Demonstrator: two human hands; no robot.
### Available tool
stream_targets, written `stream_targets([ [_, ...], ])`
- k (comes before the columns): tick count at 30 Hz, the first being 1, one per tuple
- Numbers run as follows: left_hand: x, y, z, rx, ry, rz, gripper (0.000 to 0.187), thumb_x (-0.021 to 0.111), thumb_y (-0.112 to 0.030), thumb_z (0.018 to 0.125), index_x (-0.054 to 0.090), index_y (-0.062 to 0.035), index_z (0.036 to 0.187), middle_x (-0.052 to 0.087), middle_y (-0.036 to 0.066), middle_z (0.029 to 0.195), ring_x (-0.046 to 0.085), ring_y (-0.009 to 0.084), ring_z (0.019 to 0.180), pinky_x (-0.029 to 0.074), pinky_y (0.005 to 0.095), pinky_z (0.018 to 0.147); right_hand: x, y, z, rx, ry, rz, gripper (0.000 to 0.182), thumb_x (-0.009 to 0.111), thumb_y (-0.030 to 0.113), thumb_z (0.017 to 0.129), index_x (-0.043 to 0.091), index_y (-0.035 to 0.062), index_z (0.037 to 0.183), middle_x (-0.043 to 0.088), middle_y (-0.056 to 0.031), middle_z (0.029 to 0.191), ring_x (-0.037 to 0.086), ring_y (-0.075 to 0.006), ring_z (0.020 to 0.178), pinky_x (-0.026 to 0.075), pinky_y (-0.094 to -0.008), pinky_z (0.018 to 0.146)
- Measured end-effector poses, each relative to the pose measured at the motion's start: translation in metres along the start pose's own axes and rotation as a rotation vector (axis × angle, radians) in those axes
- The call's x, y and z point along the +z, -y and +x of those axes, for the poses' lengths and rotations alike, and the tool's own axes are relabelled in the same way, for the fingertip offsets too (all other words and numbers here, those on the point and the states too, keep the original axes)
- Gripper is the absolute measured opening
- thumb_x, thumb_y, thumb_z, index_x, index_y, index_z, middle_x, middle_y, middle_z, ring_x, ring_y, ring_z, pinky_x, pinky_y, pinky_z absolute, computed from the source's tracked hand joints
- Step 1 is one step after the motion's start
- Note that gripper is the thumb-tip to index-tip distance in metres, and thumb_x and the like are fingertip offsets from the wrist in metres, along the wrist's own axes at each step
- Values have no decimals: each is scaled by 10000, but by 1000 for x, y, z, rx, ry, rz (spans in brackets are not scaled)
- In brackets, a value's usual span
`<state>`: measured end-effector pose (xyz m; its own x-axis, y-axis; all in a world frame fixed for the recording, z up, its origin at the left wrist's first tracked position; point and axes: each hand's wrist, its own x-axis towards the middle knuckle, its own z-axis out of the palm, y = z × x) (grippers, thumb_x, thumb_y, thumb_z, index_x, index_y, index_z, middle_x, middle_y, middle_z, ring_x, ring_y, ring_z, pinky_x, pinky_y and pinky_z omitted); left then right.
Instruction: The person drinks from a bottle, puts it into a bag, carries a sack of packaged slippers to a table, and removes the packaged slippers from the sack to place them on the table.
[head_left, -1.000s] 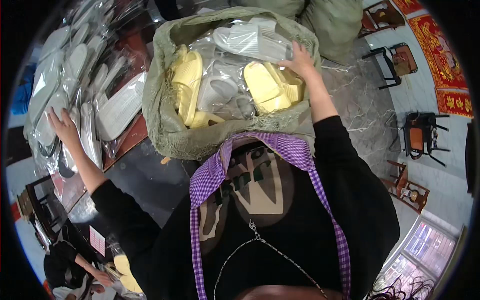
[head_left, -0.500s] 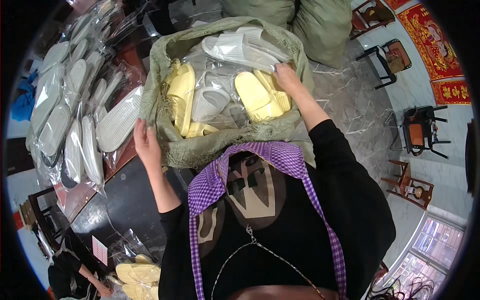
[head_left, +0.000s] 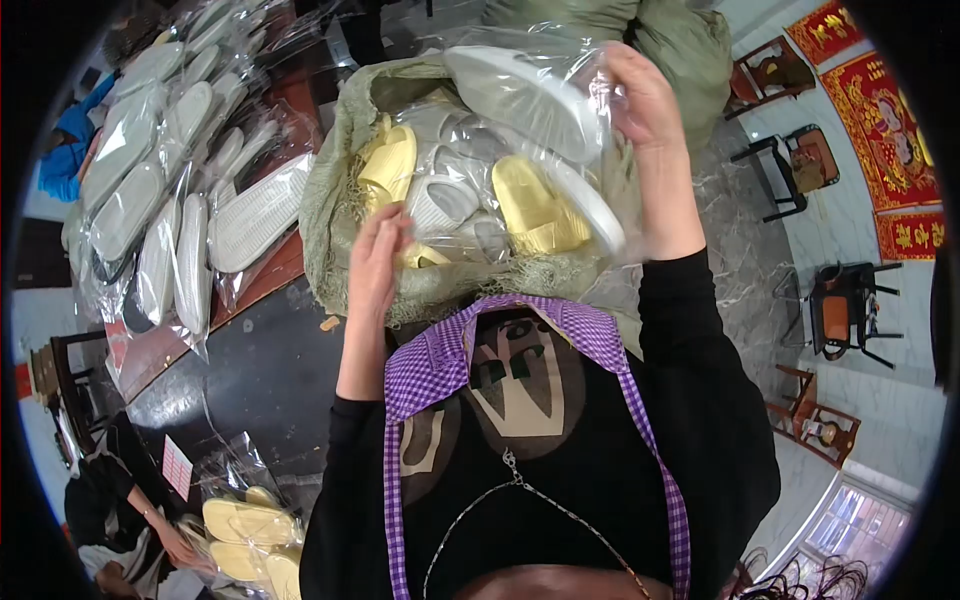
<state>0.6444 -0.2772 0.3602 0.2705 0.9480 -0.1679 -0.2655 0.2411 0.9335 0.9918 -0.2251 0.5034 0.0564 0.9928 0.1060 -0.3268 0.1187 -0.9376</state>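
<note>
A green woven sack (head_left: 335, 200) stands open in front of me, holding yellow slippers (head_left: 530, 208) and grey-white slippers (head_left: 443, 203) in clear bags. My right hand (head_left: 645, 105) is closed on the clear plastic of a bagged pair of white slippers (head_left: 530, 95), lifted over the sack's right side and tilted. At the sack's near left part is my left hand (head_left: 377, 262), its fingers partly bent beside a yellow slipper (head_left: 390, 165); whether it touches that slipper is unclear, and nothing is seen held in it.
Many bagged grey slippers (head_left: 130, 215) are piled on the table at left. Bagged yellow slippers (head_left: 245, 535) lie at lower left beside another person's hand (head_left: 180, 545). More full green sacks (head_left: 680, 60) stand behind. Chairs (head_left: 790, 170) line the right wall.
My right hand has lifted the bagged white slippers up from the sack. My left hand has moved right, from outside the sack's left edge to over its near left part.
</note>
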Motion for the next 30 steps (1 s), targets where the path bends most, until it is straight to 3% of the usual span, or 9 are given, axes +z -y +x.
stream_targets([
  [2, 7, 23, 10, -90, 133, -293, 565, 494, -386, 889, 358, -16, 1294, 458, 150, 1249, 467, 249, 1116, 408, 401, 905, 20, 1, -3, -116, 6, 297, 157, 487, 144, 885, 565, 22, 946, 595, -63, 794, 547, -112, 669, 462, -238, 595],
  [5, 23, 39, 20, -355, 314, -618, 712, 427, -553, 851, 295, -45, 1332, 393, 141, 1318, 417, 284, 1173, 389, 457, 916, 75, 14, -32, -28, -416, 210, 245, 422, 177, 917, 550, 0, 1027, 619, -115, 908, 597, -155, 751, 510, -269, 670],
  [7, 29, 37, 21, -333, 365, -832, 734, 388, -594, 836, 306, -61, 1333, 396, 125, 1322, 419, 289, 1173, 378, 461, 931, 8, -41, -19, 105, 406, 628, 302, 380, 194, 932, 539, -11, 1087, 613, -131, 1004, 609, -196, 849, 516, -298, 752],
  [11, 15, 30, 24, -240, 163, -854, 746, 365, -617, 828, 301, -79, 1341, 404, 93, 1327, 428, 287, 1168, 360, 452, 960, 13, -90, -37, 80, -56, 467, 307, 399, 202, 929, 533, -7, 1109, 613, -109, 1002, 603, -184, 871, 505, -288, 772],
  [16, -12, 22, 27, -35, 104, -617, 533, 587, -68, 796, 378, -36, 1285, 522, 80, 1164, 542, 200, 1015, 450, 334, 877, 38, -103, -66, 117, -238, 262, 259, 474, 206, 905, 559, 14, 1056, 609, -49, 949, 590, -123, 822, 480, -236, 734],
  [19, -21, 32, 27, -48, 55, -617, 519, 609, -102, 796, 401, -23, 1265, 539, 74, 1148, 537, 196, 1021, 443, 336, 880, -9, -131, -56, 4, -78, -120, 220, 478, 185, 897, 573, 16, 1001, 609, -45, 926, 582, -112, 824, 467, -221, 726],
  [22, -25, 36, 27, -24, -13, -612, 510, 618, -99, 792, 416, -21, 1254, 548, 75, 1136, 537, 192, 1019, 431, 333, 888, -37, -137, -54, 187, 91, 150, 181, 494, 163, 882, 582, 16, 939, 604, -38, 876, 568, -98, 785, 455, -217, 695],
  [28, -33, 35, 25, -2, -93, -595, 459, 610, -79, 797, 452, -20, 1224, 554, 78, 1127, 536, 187, 1004, 412, 319, 904, -50, -144, -58, 378, -122, 12, 147, 528, 145, 859, 578, 9, 880, 588, -25, 804, 547, -94, 724, 435, -210, 662],
  [30, -38, 39, 28, 7, -71, -608, 435, 600, -67, 802, 462, -16, 1212, 555, 79, 1122, 535, 186, 1003, 415, 317, 901, -81, -158, -62, 410, -10, -83, 182, 529, 149, 860, 585, -2, 944, 599, -39, 873, 553, -105, 762, 438, -211, 698],
])
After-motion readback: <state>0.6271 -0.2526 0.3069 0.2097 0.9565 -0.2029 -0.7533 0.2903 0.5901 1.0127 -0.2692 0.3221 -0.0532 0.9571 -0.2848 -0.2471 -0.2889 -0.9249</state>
